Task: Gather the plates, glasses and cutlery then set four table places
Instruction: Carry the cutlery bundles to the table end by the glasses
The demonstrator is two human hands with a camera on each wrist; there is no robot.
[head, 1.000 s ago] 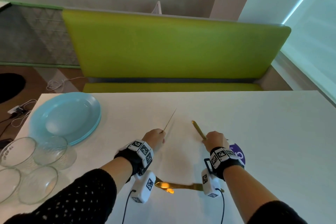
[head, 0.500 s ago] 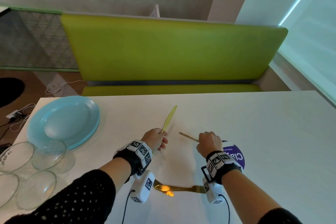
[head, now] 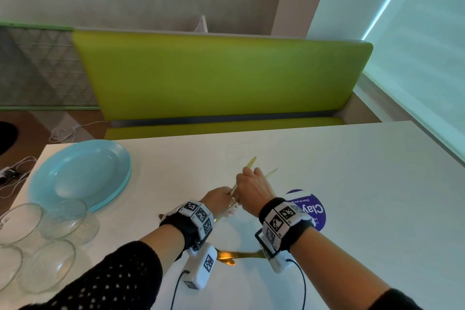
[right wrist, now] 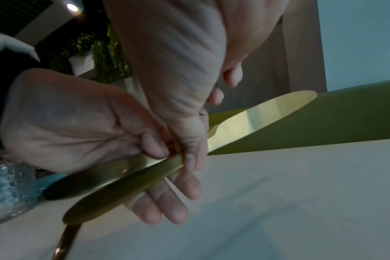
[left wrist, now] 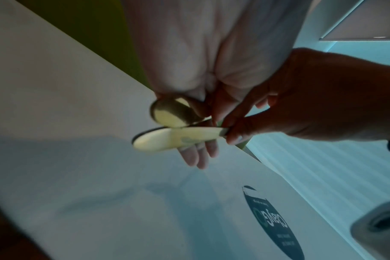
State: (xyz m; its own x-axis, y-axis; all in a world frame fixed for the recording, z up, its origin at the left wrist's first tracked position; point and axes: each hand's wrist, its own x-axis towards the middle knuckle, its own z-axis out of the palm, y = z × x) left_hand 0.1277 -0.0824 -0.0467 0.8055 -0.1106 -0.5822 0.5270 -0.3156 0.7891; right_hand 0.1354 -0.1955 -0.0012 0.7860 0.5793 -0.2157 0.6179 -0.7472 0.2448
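Over the middle of the white table (head: 352, 184) my two hands meet around two gold knives. My left hand (head: 230, 205) grips one gold knife (head: 251, 161) by its handle, thumb on top and fingers beneath. My right hand (head: 247, 173) pinches the second gold knife (head: 272, 172) right beside it. The right wrist view has both handles (right wrist: 122, 186) side by side across my left fingers (right wrist: 167, 207), and a blade (right wrist: 267, 114) pointing away. More gold cutlery (head: 239, 255) lies on the table under my wrists. A stack of light blue plates (head: 80, 173) sits at the left.
Several clear glass bowls (head: 57, 267) stand at the table's near left corner. A round purple sticker (head: 312, 211) lies to the right of my hands. A green bench (head: 214, 78) runs along the far side. Cables (head: 15, 173) lie on the floor at the left.
My right hand has moved left and up to my left hand, bringing its knife alongside the other. Both blades now point away together.
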